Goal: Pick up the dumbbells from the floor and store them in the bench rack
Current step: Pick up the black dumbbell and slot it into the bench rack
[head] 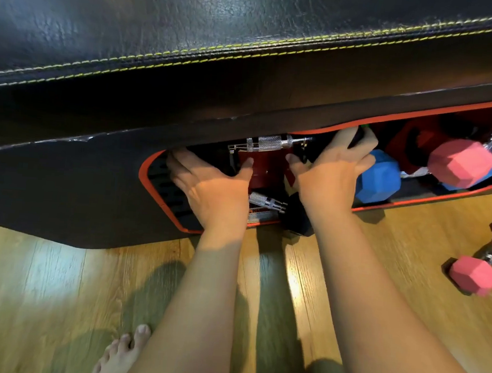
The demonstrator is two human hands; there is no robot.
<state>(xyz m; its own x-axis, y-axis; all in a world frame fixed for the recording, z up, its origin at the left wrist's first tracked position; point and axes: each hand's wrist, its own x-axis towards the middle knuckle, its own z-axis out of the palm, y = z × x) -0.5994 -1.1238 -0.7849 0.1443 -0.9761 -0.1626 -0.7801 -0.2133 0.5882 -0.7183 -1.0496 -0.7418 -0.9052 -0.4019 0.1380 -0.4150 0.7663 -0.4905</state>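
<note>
Both my hands are inside the bench rack [150, 175], under the black padded seat [192, 33], whose edge hides much of the opening. My left hand [209, 183] reaches in with fingers spread; their tips vanish in the dark, so I cannot tell whether they hold anything. My right hand [332, 176] curls round something black (too shadowed to name) beside a blue dumbbell [378, 177]. A pink dumbbell [461, 162] sits stored further right, its far end cut off. Another pink dumbbell [483, 266] lies on the wooden floor [51, 288], partly out of frame.
</note>
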